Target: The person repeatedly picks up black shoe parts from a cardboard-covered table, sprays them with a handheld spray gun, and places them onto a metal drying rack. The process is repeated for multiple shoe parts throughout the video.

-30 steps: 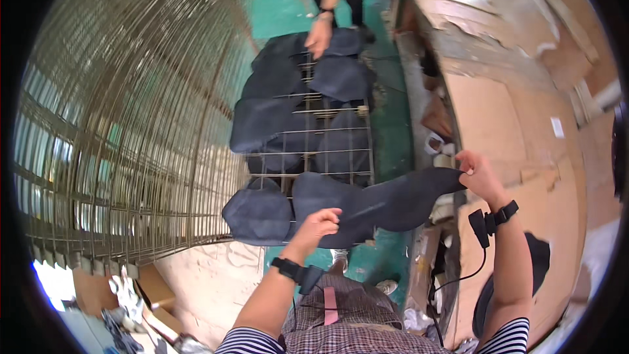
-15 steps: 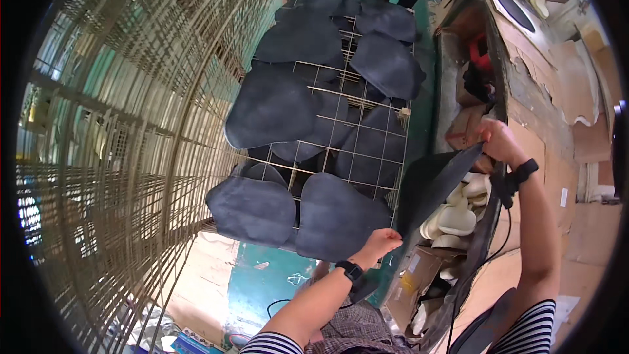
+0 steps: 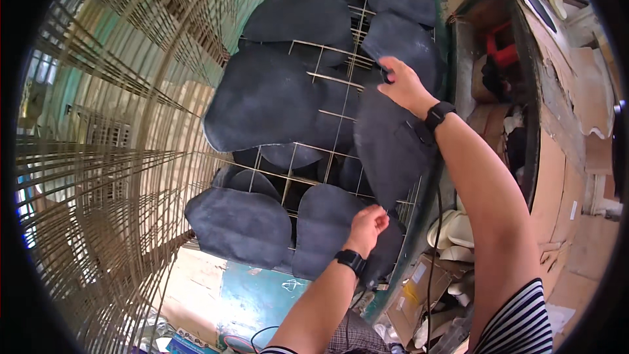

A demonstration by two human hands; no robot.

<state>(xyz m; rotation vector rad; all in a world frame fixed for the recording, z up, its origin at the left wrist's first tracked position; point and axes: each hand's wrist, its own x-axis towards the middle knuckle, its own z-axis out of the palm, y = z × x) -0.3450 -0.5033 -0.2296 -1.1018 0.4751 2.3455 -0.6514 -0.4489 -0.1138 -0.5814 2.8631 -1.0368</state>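
- Pinching dark sheet by top edge with right hand, bottom with left hand, over wire rack.
- Mid-placement; next calls for flattening onto free mesh beside other sheets.

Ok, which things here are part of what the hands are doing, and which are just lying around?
In use: left hand, right hand, the dark sheet both hold, wire rack, other dark sheets on it.
Lying about: curved wire cage, red tool, pale pieces, cardboard.
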